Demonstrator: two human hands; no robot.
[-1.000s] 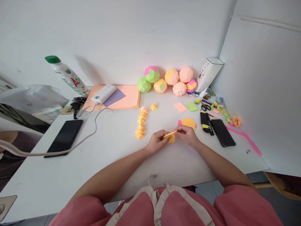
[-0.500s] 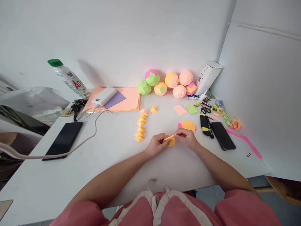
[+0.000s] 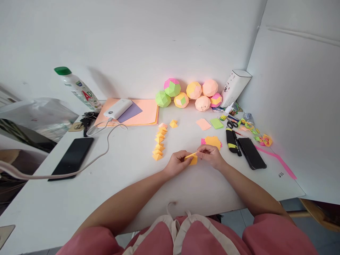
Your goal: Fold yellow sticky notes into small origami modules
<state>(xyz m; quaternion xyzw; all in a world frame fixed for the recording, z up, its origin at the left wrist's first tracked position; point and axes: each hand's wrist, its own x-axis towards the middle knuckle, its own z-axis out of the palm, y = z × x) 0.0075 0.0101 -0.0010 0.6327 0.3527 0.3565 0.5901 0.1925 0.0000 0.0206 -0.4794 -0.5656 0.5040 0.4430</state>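
A person is sitting at a white table, working a small orange paper between both hands at the near middle. The left hand is curling almost closed around its left side. The right hand is pinching its raised flap with the fingertips. A row of folded pieces is lying done just to the left. A stack of flat sheets is lying unfolded just beyond the right hand.

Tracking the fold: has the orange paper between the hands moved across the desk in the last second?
No: the orange paper keeps its place close beside the orange note stack; only the view shifted.
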